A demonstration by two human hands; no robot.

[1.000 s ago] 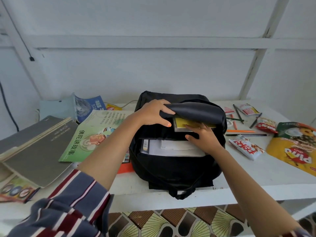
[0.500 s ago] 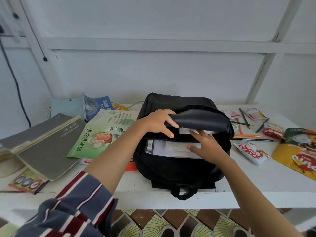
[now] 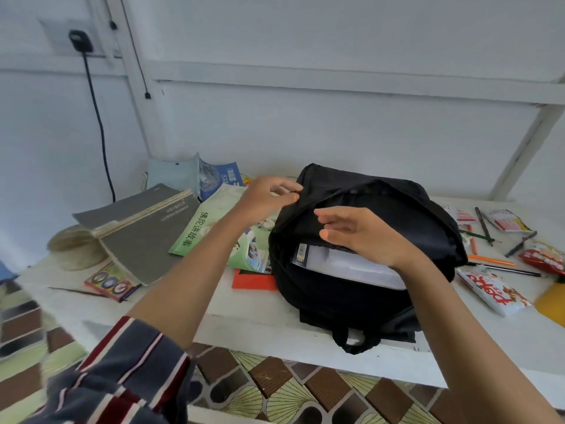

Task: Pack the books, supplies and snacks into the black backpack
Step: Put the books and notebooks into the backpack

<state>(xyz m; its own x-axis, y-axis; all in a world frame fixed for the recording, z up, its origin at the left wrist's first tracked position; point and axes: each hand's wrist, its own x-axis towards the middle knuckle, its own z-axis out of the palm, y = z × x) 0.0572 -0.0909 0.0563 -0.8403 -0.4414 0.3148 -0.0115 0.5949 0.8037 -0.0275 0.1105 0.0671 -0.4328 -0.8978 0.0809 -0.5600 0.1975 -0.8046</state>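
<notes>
your right hand [image 3: 360,237] hovers loose-fingered over the mouth of the black backpack [image 3: 351,301], holding nothing. your left hand [image 3: 269,197] curls at the flap's far corner, and blur hides whether it grips the cloth. the backpack lies on the table [image 3: 244,310] with a white book [image 3: 345,264] inside. if the flap sags, the next book could snag and crumple. the green book [image 3: 208,228] lies under your left forearm, the grey book [image 3: 143,231] beyond it; the snack packet [image 3: 492,289] and pencils [image 3: 484,223] sit to the right.
</notes>
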